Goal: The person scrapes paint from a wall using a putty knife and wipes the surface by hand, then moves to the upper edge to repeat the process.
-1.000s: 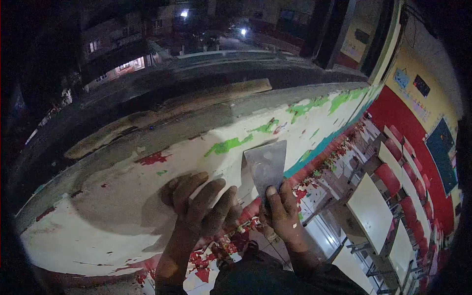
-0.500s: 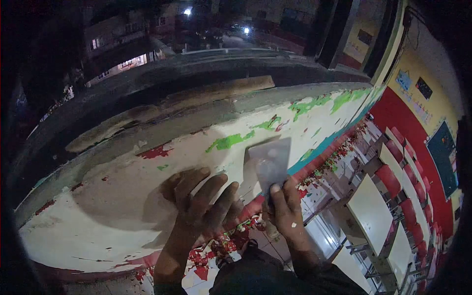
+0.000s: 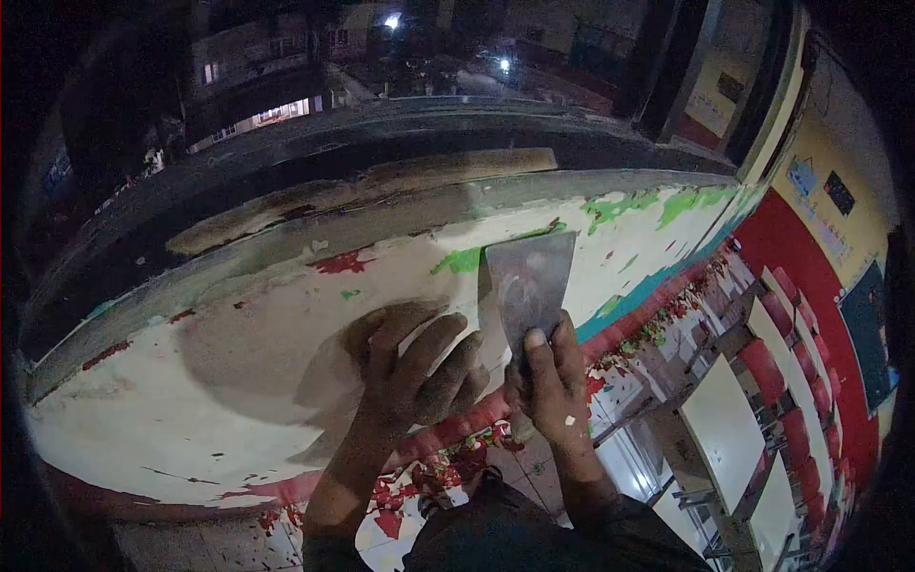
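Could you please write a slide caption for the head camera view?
Right hand holding a scraper at a white wall with green paint patches, left hand alongside.

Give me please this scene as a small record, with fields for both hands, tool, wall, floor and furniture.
right hand: grips the scraper, thumb on top
left hand: fingers bent, nothing seen in it; contact with wall unclear
tool: scraper, broad flat blade pointing up the wall
wall: mostly white, with green patches and red patches
floor: tiled, scattered paint flakes
furniture: white-topped tables, red chairs
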A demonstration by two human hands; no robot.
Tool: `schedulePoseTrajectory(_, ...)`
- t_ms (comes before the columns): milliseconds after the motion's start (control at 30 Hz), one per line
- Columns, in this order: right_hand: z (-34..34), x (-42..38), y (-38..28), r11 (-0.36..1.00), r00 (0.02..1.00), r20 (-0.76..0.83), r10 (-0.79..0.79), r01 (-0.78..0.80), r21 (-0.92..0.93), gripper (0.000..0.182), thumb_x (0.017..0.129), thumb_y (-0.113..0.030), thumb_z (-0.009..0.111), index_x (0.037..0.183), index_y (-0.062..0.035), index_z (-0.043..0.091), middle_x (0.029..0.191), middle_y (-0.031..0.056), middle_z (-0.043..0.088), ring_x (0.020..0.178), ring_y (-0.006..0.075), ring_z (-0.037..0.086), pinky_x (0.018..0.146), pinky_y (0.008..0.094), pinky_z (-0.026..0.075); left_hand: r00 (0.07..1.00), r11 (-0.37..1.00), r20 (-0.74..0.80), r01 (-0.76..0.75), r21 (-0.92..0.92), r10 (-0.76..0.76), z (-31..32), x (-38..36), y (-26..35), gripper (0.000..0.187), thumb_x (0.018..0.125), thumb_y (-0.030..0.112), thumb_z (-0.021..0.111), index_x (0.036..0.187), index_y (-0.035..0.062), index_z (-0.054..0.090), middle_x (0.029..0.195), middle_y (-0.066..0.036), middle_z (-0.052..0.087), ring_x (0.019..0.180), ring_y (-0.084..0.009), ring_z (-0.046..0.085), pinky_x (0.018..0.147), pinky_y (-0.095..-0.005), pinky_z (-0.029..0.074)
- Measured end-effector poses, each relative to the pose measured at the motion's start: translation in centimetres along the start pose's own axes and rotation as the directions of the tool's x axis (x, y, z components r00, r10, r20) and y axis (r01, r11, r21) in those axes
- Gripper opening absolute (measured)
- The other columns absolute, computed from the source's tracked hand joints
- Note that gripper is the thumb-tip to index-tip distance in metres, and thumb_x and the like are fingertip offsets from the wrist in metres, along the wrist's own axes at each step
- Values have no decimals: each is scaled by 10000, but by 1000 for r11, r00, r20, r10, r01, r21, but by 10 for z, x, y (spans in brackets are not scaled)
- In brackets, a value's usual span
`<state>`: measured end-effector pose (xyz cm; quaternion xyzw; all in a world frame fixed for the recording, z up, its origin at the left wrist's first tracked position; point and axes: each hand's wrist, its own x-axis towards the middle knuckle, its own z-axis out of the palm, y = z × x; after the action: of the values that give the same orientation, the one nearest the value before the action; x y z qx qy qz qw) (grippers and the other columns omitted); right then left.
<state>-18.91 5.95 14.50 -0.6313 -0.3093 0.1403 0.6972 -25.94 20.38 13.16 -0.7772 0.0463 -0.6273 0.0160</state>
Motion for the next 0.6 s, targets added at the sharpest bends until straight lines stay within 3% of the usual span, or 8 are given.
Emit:
schedulePoseTrajectory(67, 1, -6, -1, 998, 999, 26, 20, -21, 58, 197, 912, -186, 392, 1056, -52, 387, 579, -7, 404, 393, 68, 374, 344, 209, 317, 1000, 1000, -15, -12, -8, 12, -1, 0, -2, 178, 720, 234, 593, 888, 173, 600, 1021, 13, 539, 975, -211, 482, 852, -422, 330)
schedulePoseTrajectory(167, 4, 4, 14, 999, 1000, 0, -31, 31, -16, 216, 913, -181, 390, 1082, -47, 386, 582, -16, 398, 401, 60, 362, 348, 206, 309, 1000, 1000, -15, -23, -10, 23, -5, -4, -1, 168, 724, 229, 584, 881, 171, 598, 1015, 12, 538, 963, -211, 489, 852, -423, 335)
schedulePoseTrajectory(200, 7, 6, 1, 997, 999, 33, -28, 26, 72, 251, 908, -191, 406, 1108, -43, 380, 588, -28, 394, 413, 52, 348, 361, 203, 304, 999, 1000, -16, -29, -4, 29, -4, -3, -1, 170, 723, 226, 583, 883, 171, 596, 1012, 11, 537, 957, -212, 492, 852, -423, 337)
schedulePoseTrajectory(300, -4, 9, -12, 974, 956, -226, -185, 147, -172, 277, 900, -210, 425, 1114, -38, 387, 622, -20, 407, 425, 53, 354, 373, 208, 312, 999, 1000, -43, -12, -21, 11, 1, -7, 0, 177, 723, 216, 577, 893, 171, 589, 999, 9, 538, 943, -213, 502, 853, -422, 339)
schedulePoseTrajectory(333, -22, 14, -9, 960, 951, -209, -227, 182, -213, 185, 903, -208, 427, 900, -23, 419, 637, -3, 433, 539, 70, 396, 461, 228, 339, 998, 1000, -59, -1, -28, -1, 3, -8, -1, 179, 723, 213, 575, 897, 172, 586, 994, 8, 540, 939, -213, 505, 854, -422, 339)
schedulePoseTrajectory(467, -45, 43, 3, 867, 884, -244, -399, 277, -415, 176, 895, -191, 442, 903, -16, 433, 644, 26, 456, 541, 107, 410, 484, 244, 354, 999, 1000, -36, 0, -11, 0, -1, -6, 2, 189, 729, 202, 565, 915, 172, 572, 1003, 6, 535, 935, -210, 506, 841, -418, 342)
schedulePoseTrajectory(567, -34, 43, 13, 723, 857, -1, -515, 434, -537, 164, 881, -153, 462, 894, 7, 425, 571, 79, 488, 480, 128, 441, 449, 295, 376, 998, 1000, -70, -9, -3, 8, 3, -4, 1, 203, 727, 193, 564, 928, 170, 565, 1014, 5, 526, 929, -209, 506, 827, -418, 346)
schedulePoseTrajectory(600, -33, 40, 13, 722, 833, 65, -550, 513, -465, 162, 877, -146, 461, 896, 10, 423, 560, 112, 516, 469, 163, 507, 444, 308, 392, 998, 1000, -63, -14, 4, 14, 1, -3, 2, 209, 725, 189, 566, 932, 169, 563, 1018, 5, 523, 927, -208, 507, 823, -417, 347)
